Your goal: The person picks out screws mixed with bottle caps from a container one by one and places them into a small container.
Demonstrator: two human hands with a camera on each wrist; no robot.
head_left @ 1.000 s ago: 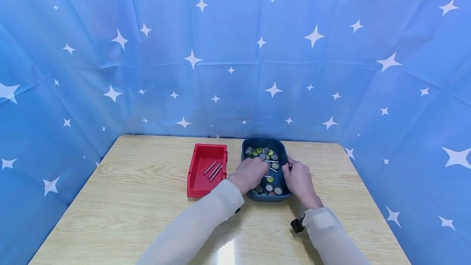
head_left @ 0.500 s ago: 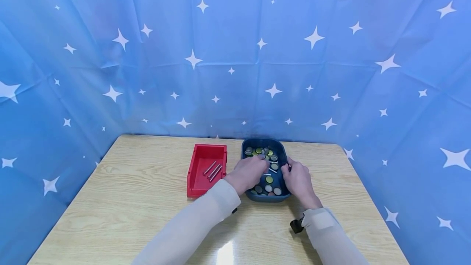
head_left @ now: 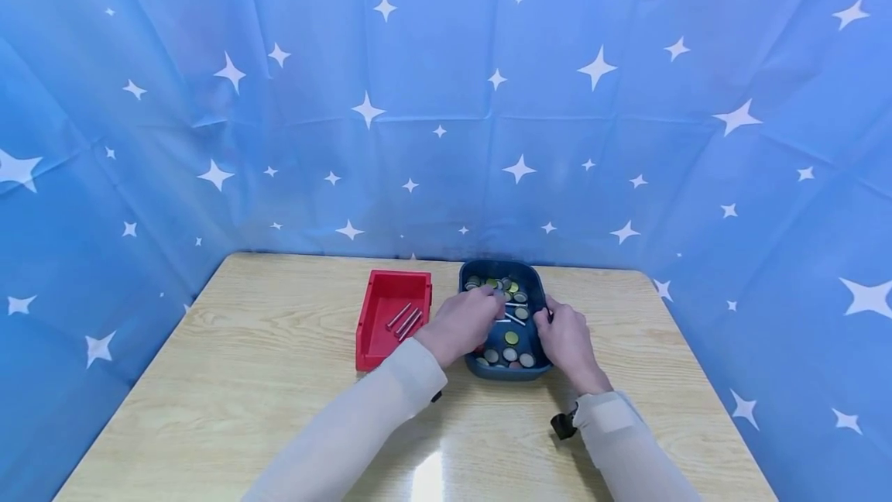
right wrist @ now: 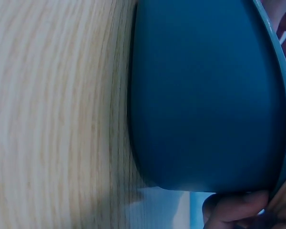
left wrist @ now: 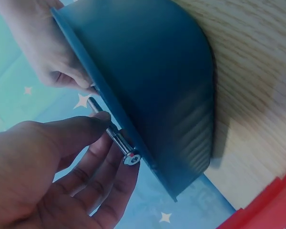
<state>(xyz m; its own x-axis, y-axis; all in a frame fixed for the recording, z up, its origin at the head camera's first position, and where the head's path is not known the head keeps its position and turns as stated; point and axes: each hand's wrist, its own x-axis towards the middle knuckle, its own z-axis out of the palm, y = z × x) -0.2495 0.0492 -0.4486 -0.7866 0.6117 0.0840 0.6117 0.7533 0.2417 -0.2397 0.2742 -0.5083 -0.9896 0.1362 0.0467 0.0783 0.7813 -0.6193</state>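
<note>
My left hand (head_left: 461,324) is over the left rim of a dark blue bin (head_left: 505,375). In the left wrist view, its thumb and fingers pinch a silver bolt (left wrist: 120,141) with a socket head, held just outside the bin's rim. My right hand (head_left: 567,338) grips the right rim of that bin, its thumb on top and fingers curled below the edge, as the right wrist view shows. Inside lie several round yellow and silver caps (head_left: 511,338) and several loose bolts (head_left: 515,319). Part of the contents is hidden behind my left hand.
Left of the blue bin stands a red bin (head_left: 376,363), with several bolts (head_left: 399,316) lying on its floor. Both are on a wooden table (head_left: 293,331). A blue curtain (head_left: 446,99) with white stars hangs right behind the table's far edge.
My left hand has drawn back a little to the left, from over the bin's middle toward its left rim. The right hand keeps its grip, and both bins stay put.
</note>
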